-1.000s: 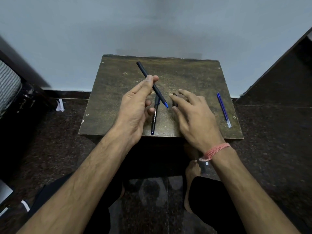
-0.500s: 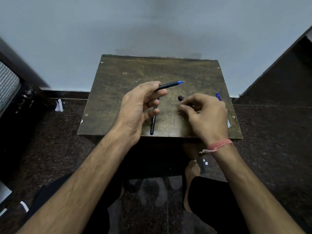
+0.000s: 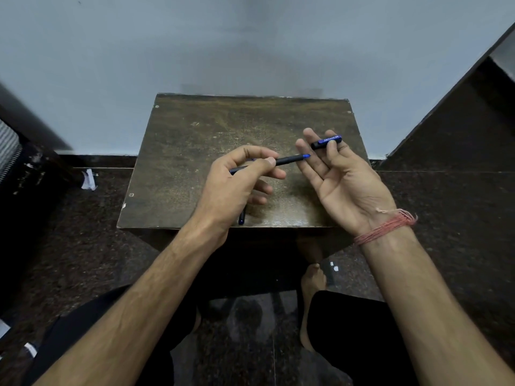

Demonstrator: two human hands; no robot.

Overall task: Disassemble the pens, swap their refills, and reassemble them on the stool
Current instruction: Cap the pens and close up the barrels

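Note:
My left hand point(image 3: 237, 188) grips a dark pen point(image 3: 287, 160) above the brown stool point(image 3: 195, 151), its blue tip pointing right toward my other hand. My right hand point(image 3: 340, 179) is turned palm up and pinches a dark pen cap with a blue clip point(image 3: 326, 141) between thumb and fingertips. The pen tip is a short gap from the cap. A second dark pen point(image 3: 242, 218) lies on the stool near the front edge, mostly hidden under my left hand. The loose blue refill is hidden behind my right hand.
The stool stands against a pale wall point(image 3: 250, 45). A dark slanted panel point(image 3: 459, 129) rises on the right, and dark objects point(image 3: 16, 168) sit on the left floor with a paper scrap point(image 3: 89, 179). My bare feet point(image 3: 313, 280) rest under the stool.
My right hand lifted the cap off the stool and turned palm up. My left hand swung the pen so its tip points right at the cap.

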